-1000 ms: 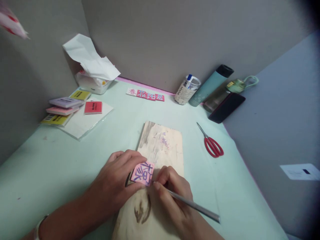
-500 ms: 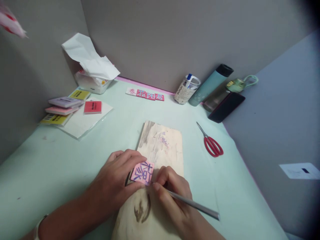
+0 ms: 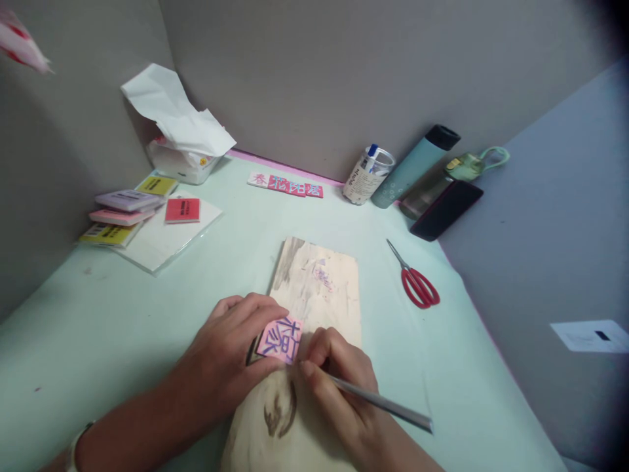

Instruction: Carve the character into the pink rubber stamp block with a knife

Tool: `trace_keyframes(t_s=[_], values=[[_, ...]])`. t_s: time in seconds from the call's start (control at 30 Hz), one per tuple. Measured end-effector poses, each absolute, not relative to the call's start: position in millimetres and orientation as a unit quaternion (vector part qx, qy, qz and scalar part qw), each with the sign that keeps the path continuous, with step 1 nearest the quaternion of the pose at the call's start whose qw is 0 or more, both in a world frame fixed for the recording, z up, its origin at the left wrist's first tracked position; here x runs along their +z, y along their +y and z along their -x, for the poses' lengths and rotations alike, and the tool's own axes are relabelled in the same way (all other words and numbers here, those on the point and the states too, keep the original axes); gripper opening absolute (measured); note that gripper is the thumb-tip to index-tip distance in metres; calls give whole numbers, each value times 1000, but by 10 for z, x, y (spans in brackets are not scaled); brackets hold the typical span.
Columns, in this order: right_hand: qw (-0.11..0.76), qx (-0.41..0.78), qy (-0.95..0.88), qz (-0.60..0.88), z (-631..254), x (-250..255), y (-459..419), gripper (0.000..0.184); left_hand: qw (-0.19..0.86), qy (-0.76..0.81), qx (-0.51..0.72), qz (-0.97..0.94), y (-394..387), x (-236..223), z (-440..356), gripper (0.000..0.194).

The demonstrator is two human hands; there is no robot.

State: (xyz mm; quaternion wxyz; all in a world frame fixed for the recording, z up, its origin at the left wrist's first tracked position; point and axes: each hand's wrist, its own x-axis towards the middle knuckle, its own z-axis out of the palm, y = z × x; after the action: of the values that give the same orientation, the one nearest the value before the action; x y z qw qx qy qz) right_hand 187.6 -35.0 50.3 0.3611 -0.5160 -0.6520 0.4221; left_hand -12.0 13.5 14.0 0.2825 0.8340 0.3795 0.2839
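Observation:
A small pink square block [image 3: 280, 339] with a purple character on it lies on a pale wooden board [image 3: 314, 282]. My left hand [image 3: 230, 351] wraps round the block's left side and pins it to the board. My right hand [image 3: 339, 380] pinches a thin grey metal tool [image 3: 381, 405] like a pen, its tip at the block's lower right corner. The tool's tip is hidden by my fingers.
Red scissors [image 3: 417, 285] lie right of the board. At the back stand a small tin [image 3: 366, 176], a teal bottle [image 3: 413, 167] and a dark phone [image 3: 446, 210]. A row of carved pink tiles [image 3: 287, 185], stacked coloured blocks [image 3: 125, 208] and a tissue pack [image 3: 179, 141] sit left.

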Motion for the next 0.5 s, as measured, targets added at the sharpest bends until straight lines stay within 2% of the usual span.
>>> trace_keyframes(t_s=[0.27, 0.43, 0.5], values=[[362, 388, -652, 541, -1836, 504, -357, 24, 261, 403, 289, -828, 104, 132, 130, 40], [389, 371, -644, 544, -1830, 456, -361, 25, 239, 399, 276, -841, 105, 120, 191, 81], [390, 380, -637, 546, -1835, 435, -365, 26, 238, 394, 265, -847, 112, 121, 216, 89]])
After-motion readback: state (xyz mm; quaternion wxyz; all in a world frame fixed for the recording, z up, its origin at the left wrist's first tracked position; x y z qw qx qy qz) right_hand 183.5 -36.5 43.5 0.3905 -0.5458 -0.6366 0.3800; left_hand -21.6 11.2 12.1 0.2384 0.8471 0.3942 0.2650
